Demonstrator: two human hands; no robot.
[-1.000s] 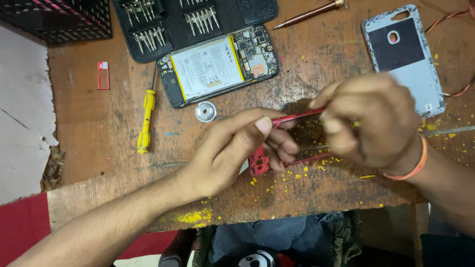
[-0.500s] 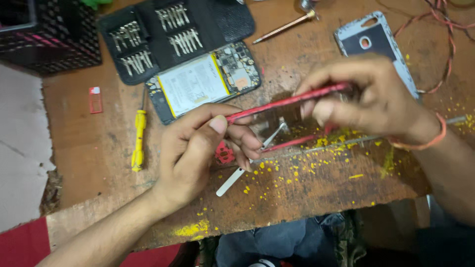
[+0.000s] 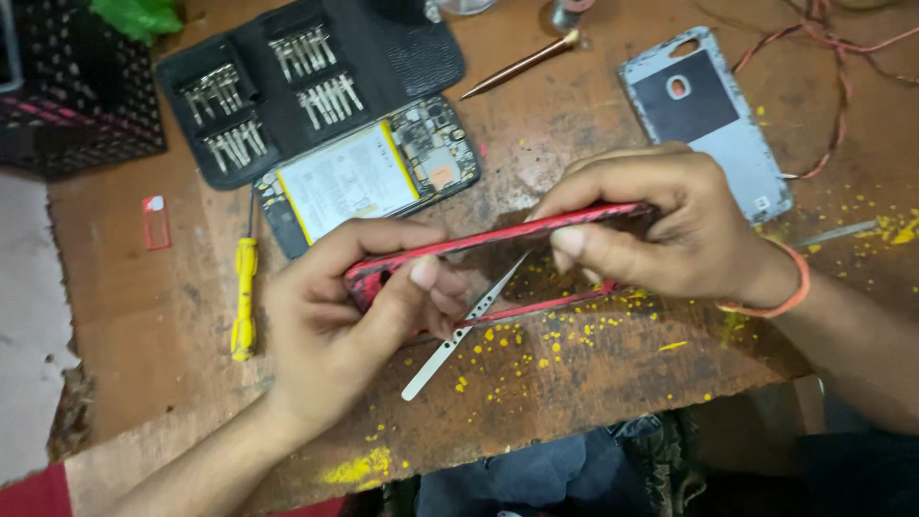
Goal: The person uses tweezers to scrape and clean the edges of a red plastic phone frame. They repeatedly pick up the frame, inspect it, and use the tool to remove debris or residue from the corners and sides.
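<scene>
My left hand and my right hand hold a red phone case by its two ends, on edge above the wooden table. The left thumb presses on the case's left end; the right fingers wrap its right end. A pair of metal tweezers lies on the table right under the case. An opened phone with its battery and circuit board showing lies just beyond the case.
A black screwdriver bit kit lies open at the back. A yellow screwdriver is at the left, a grey phone back cover at the right, a copper-coloured pen-shaped tool behind. A black crate sits far left. Yellow crumbs dot the table.
Both hands have lifted the red case and turned it on edge, stretched between them. The view has shifted, so the table's things sit lower in the picture.
</scene>
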